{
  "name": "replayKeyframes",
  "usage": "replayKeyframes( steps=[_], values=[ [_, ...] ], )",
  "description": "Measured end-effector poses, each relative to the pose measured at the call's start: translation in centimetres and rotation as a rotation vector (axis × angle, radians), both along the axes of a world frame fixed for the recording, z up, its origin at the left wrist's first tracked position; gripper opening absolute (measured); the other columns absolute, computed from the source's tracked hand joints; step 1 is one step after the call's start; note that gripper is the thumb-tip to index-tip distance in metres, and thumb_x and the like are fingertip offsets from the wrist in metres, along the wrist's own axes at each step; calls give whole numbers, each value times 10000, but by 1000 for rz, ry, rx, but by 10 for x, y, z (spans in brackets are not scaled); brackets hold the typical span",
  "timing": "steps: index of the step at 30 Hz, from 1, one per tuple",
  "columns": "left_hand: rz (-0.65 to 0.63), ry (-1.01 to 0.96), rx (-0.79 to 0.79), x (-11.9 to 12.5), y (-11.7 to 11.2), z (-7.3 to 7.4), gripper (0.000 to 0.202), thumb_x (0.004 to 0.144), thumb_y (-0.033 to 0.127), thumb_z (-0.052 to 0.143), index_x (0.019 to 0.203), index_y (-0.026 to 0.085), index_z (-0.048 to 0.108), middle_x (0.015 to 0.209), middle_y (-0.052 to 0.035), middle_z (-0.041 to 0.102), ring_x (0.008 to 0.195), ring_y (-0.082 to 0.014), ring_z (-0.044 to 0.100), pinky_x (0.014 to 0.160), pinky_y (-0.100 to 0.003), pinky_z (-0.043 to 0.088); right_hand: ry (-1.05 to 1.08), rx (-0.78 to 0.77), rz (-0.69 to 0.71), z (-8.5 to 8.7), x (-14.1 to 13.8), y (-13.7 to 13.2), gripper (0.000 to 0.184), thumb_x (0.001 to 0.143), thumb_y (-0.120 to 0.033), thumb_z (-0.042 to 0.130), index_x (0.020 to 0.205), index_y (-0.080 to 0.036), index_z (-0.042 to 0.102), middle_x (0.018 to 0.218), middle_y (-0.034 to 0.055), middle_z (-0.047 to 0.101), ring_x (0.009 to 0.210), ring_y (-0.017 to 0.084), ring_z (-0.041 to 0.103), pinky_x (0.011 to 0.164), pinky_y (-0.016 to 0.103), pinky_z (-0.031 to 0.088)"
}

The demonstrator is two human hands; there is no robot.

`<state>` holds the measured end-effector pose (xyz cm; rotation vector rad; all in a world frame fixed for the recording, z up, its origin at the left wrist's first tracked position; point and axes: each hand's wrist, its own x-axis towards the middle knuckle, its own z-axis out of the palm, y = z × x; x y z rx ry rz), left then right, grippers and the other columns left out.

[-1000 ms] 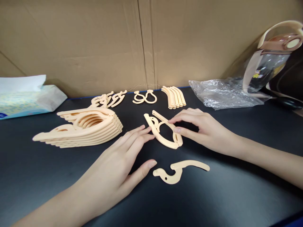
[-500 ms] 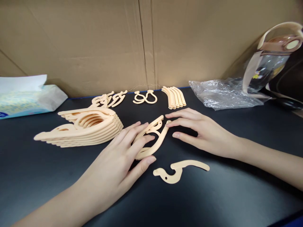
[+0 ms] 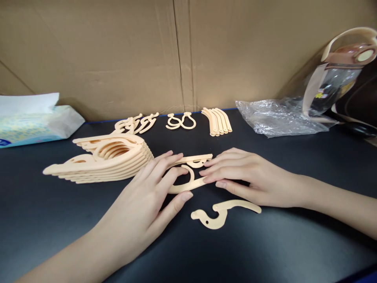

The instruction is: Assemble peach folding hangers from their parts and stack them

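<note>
On the black table, a cream plastic folding hanger (image 3: 193,184) lies flat with its two arms side by side, their ends pointing right. My left hand (image 3: 157,184) lies over its left end, fingers on top and thumb along the near side, holding it. The fingers of my right hand (image 3: 247,177) close over the right ends of the arms and partly hide them. Nearer to me is a cream hook piece joined to a curved arm (image 3: 235,204), untouched. Left of my left hand stands a stack of folded hangers (image 3: 118,165).
Along the back lie loose hook pieces (image 3: 129,124), two looped hooks (image 3: 188,121) and a row of curved arms (image 3: 218,122). A clear plastic bag (image 3: 265,118) and a drinking bottle (image 3: 338,86) are at right. A tissue pack (image 3: 38,122) sits at left, before a cardboard wall (image 3: 118,59).
My right hand has moved toward me and slightly left. The hanger's right ends have swung toward me, with more of them under my right fingers. My left hand has barely moved.
</note>
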<state>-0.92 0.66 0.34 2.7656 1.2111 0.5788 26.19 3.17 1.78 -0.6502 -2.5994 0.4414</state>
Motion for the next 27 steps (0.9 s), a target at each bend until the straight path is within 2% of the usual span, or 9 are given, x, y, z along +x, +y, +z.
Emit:
replayKeyframes(
  steps=[4,9,15,22,25,27],
  values=[
    [24,-37,-13,2,-2,0,339,1042,467,420,1247,254,586,1466,-74,531,1373,-308,471,1118,-485,417,-18,-36,36,0,-1,-3,237,1011,-187,533,1177,-168,702,1246,62,732,1234,189,620,1063,374,447],
    [-17,-18,-18,1,0,0,325,1029,438,461,1276,259,573,1450,-71,540,1285,-298,539,1051,-448,456,-11,-61,80,1,-3,-6,230,1006,-241,565,1185,-170,691,1229,62,739,1219,190,626,1053,370,453],
    [-9,18,-6,0,2,0,376,1040,427,439,1346,227,525,1450,-85,529,1283,-297,531,1042,-443,442,38,-49,122,-1,-4,-9,344,887,-381,744,1132,-143,708,1244,98,728,1208,204,641,1053,345,457],
    [4,35,12,-2,1,-3,409,1048,433,414,1400,233,470,1445,-90,520,1289,-287,516,1050,-437,435,1,-11,135,2,-5,-11,350,888,-395,739,1138,-153,705,1252,106,719,1218,202,623,1038,339,469],
    [3,6,-7,-1,1,-1,342,1038,430,430,1314,255,531,1437,-79,529,1275,-298,527,1051,-447,444,-26,-30,152,3,-6,-13,316,894,-394,732,1134,-188,713,1278,104,687,1218,200,605,1015,345,477],
    [-2,-8,-18,-1,1,0,280,1034,425,443,1220,259,570,1430,-69,532,1270,-301,531,1051,-453,446,-13,-48,154,4,-7,-14,240,889,-388,739,1048,-208,733,1278,101,670,1217,197,595,1006,336,478]
  ],
)
